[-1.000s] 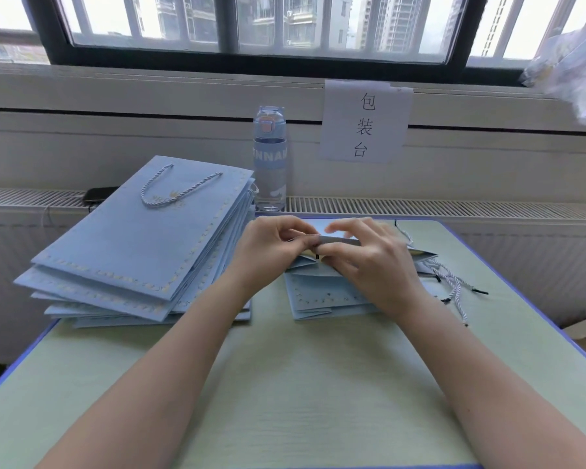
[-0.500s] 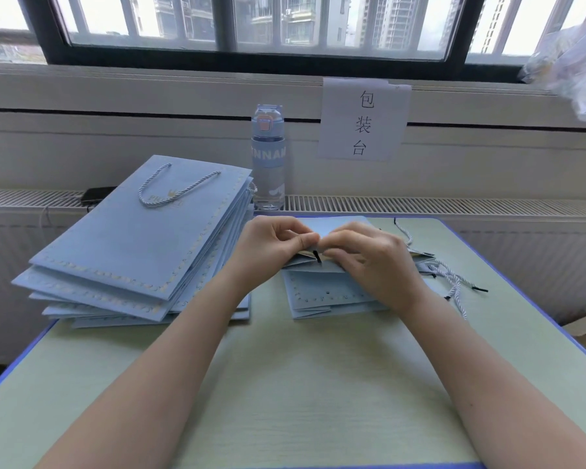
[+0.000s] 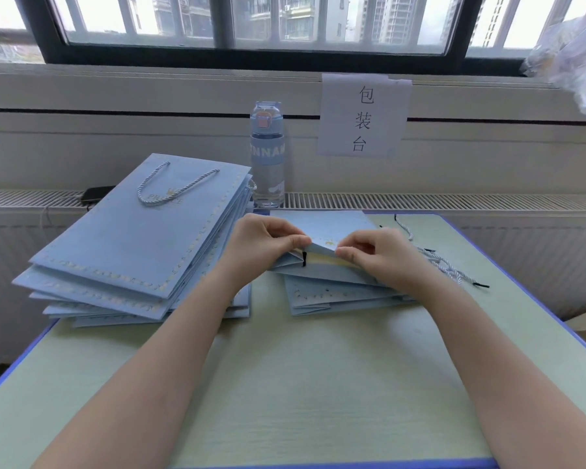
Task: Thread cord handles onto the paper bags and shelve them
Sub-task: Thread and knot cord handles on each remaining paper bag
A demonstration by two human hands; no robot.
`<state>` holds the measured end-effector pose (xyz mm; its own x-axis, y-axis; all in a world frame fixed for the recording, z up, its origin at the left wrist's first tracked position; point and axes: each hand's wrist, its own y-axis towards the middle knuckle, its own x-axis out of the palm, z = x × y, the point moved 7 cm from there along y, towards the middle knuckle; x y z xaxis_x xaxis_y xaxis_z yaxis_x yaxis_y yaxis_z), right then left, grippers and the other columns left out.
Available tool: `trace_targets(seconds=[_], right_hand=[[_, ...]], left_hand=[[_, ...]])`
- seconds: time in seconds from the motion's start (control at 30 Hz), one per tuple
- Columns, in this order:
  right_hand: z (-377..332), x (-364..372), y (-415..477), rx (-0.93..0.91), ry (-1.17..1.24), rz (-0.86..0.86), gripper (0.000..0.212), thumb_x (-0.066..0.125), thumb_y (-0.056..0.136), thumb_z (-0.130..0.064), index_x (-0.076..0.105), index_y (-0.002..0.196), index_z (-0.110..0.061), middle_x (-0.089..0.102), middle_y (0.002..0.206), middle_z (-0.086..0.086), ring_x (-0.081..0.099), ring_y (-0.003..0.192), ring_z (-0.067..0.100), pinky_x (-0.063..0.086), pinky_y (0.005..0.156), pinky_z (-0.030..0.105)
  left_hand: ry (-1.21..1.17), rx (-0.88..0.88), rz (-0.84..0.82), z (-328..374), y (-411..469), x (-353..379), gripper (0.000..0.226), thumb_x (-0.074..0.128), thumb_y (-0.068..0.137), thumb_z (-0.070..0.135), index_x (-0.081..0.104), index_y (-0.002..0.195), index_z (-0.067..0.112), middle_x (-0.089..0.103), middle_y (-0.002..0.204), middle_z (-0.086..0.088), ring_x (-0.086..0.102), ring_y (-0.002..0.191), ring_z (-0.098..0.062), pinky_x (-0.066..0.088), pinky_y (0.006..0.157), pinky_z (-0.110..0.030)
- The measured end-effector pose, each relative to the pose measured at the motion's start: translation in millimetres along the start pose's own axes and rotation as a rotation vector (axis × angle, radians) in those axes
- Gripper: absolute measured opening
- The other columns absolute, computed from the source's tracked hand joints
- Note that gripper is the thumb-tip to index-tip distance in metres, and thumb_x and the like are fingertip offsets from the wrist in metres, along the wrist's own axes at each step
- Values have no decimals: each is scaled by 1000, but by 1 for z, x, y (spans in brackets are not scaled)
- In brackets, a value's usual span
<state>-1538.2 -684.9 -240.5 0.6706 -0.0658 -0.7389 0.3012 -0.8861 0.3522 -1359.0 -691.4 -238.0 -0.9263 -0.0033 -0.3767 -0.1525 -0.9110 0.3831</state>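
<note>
Left grip (image 3: 261, 245): thumb and forefinger pinched on the raised edge of the bag, other fingers curled.
Right grip (image 3: 379, 255): pinched the same way on that edge, just right of the left grip.
Bag (image 3: 322, 228): light blue, atop the right pile at mid tabletop; near edge lifted and parted, pale yellow inside showing.
Cord tip (image 3: 304, 258): black, hanging just below the lifted edge, between the grips and nearer the left one.
Right pile (image 3: 318, 296): a few flat bags under the held one.
Left pile (image 3: 132, 238): taller, fanned, overhanging the left edge of the tabletop (image 3: 285, 384); twisted handle (image 3: 176, 187) lying on the top bag.
Loose cords (image 3: 444, 265): pale twists with black tips, right of the right pile.
Bottle (image 3: 267, 154): upright, far, against the wall between the piles.
Sign (image 3: 364, 115): paper sheet on the wall, right of the bottle.
Phone (image 3: 97, 194): dark, far left, partly behind the left pile.
</note>
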Motion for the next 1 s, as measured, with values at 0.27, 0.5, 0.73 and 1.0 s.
trace_targets(seconds=[0.27,0.5,0.73,1.0], right_hand=[[6,-10,1,81,36,102,32,44,99,-31,51,68,-26,42,58,3,36,53,13,29,56,30],[24,-33,0,159,348,248,41,42,100,-32,45,65,-10,45,59,0,42,48,5,37,55,20],[52,-65,-3,229,716,536,40,47,99,-29,49,62,-15,46,51,-9,43,51,9,38,57,24],[86,-78,-18,394,921,778,40,53,96,-33,43,59,-18,42,45,-12,36,47,6,37,50,16]], left_hand=[[-21,10,-6,2,0,0,4,76,79,10,75,78,14,72,70,7,65,67,0,45,65,-9],[95,66,148,-8,3,-16,12,73,82,13,71,76,23,70,76,12,62,72,4,44,70,-8],[282,185,217,-4,3,-21,10,67,87,15,70,82,24,69,76,11,63,75,-5,51,72,-24],[690,430,311,11,-3,-16,41,52,74,-19,66,101,9,71,95,-5,68,81,-28,51,69,-38]])
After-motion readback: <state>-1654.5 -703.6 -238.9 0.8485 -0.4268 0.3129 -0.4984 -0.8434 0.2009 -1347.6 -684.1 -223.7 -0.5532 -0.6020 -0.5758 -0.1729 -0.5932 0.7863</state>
